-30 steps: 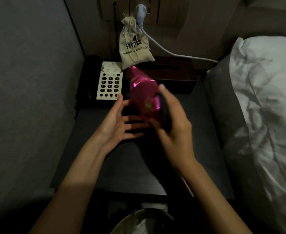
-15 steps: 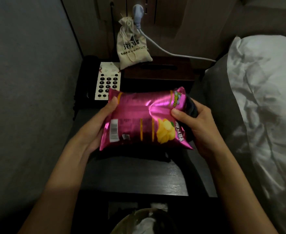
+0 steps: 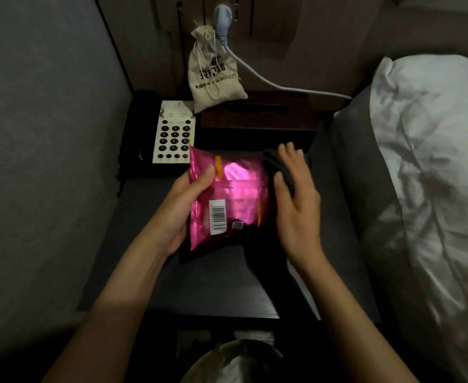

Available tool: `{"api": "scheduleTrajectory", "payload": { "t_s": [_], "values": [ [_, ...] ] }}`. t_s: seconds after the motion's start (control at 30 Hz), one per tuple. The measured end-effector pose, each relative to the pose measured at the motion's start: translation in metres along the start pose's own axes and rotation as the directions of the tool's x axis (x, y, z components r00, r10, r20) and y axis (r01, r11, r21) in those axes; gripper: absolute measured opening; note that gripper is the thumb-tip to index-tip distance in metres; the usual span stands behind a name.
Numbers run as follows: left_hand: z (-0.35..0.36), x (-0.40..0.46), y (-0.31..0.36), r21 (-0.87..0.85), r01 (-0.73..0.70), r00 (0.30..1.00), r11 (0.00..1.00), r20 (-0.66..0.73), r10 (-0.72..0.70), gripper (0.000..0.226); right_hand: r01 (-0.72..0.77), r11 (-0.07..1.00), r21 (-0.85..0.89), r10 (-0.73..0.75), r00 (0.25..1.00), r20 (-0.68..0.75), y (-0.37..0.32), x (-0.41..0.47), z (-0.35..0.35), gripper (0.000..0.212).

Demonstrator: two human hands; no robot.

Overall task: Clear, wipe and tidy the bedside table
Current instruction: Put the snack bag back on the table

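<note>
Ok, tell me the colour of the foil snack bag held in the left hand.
Shiny magenta pink foil snack bag with orange stripes, seen in the head view.

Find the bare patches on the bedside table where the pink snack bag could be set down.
The near part of the bedside table is bare, bordered by the front edge and both forearms. The back is crowded: telephone, cloth pouch and dark wooden tissue box. The left hand grips the snack bag; the right hand holds a dark cloth.

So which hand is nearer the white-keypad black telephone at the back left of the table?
Left. The left hand grips the shiny pink snack bag just in front of the telephone; the right hand, holding a dark cloth, sits beyond the bag.
</note>
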State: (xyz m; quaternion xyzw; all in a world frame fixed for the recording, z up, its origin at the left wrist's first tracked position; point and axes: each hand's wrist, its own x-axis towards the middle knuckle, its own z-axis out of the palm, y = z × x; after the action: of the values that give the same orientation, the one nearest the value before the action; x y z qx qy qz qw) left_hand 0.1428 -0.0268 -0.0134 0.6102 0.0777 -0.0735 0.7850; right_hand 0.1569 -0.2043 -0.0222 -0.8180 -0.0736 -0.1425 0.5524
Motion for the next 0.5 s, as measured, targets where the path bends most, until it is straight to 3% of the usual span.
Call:
{"api": "scheduleTrajectory", "payload": {
  "t_s": [0.13, 0.37, 0.43, 0.5],
  "values": [
    [0.012, -0.002, -0.005, -0.067, -0.018, 1.0, 0.998, -0.016, 0.017, 0.037, 0.235, 0.927, -0.293, -0.186, 0.965, 0.183, -0.007, -0.015, 0.015, 0.052],
    [0.014, 0.001, -0.006, -0.268, -0.075, 0.989, 0.96, -0.144, 0.037, 0.028, 0.607, 0.694, -0.387, -0.454, 0.786, 0.42, -0.014, -0.029, 0.032, 0.055],
    [0.011, 0.002, -0.006, -0.345, -0.104, 0.982, 0.933, -0.187, 0.041, 0.028, 0.626, 0.666, -0.406, -0.467, 0.774, 0.428, -0.012, -0.029, 0.033, 0.058],
    [0.01, 0.003, -0.005, -0.406, -0.129, 0.972, 0.905, -0.231, 0.035, 0.034, 0.571, 0.716, -0.402, -0.433, 0.814, 0.387, -0.01, -0.026, 0.031, 0.065]
  ]
}}
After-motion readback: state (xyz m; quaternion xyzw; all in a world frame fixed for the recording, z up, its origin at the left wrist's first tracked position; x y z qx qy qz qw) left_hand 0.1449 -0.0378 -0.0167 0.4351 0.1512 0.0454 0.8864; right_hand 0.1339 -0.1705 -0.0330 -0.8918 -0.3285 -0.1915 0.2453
